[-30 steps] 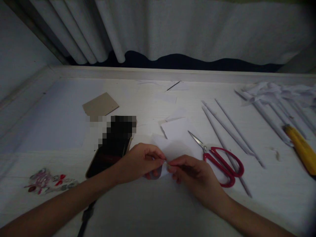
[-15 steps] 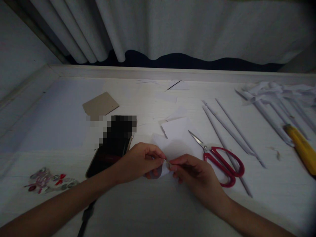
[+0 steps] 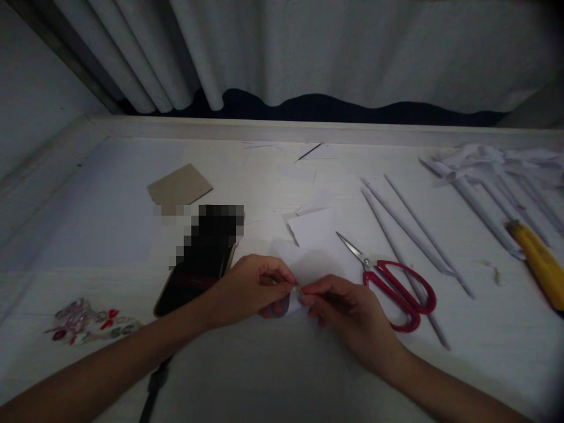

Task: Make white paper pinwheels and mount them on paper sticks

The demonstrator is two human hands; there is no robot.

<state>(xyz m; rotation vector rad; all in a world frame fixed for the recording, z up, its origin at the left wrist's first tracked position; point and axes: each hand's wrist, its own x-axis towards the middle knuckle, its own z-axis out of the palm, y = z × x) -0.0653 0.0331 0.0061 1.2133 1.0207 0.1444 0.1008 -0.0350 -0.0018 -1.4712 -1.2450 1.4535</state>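
My left hand (image 3: 251,289) and my right hand (image 3: 348,311) meet at the near middle of the white table (image 3: 110,211). Both pinch a small piece of white paper (image 3: 291,301) between thumb and fingertips, just above the tabletop. More white paper scraps (image 3: 314,229) lie right behind my hands. Red-handled scissors (image 3: 392,282) rest just right of my right hand, blades pointing to the far left. A dark phone (image 3: 194,270) lies beside my left hand.
Several rolled white paper sticks (image 3: 408,232) lie to the right, more with crumpled paper (image 3: 493,161) at the far right. A yellow utility knife (image 3: 535,258) sits at the right edge. A brown card (image 3: 180,185) and small red-and-silver decorations (image 3: 88,320) lie on the left. Curtains hang behind.
Almost nothing: both hands stay pinched on the small paper piece, with only slight finger movement.
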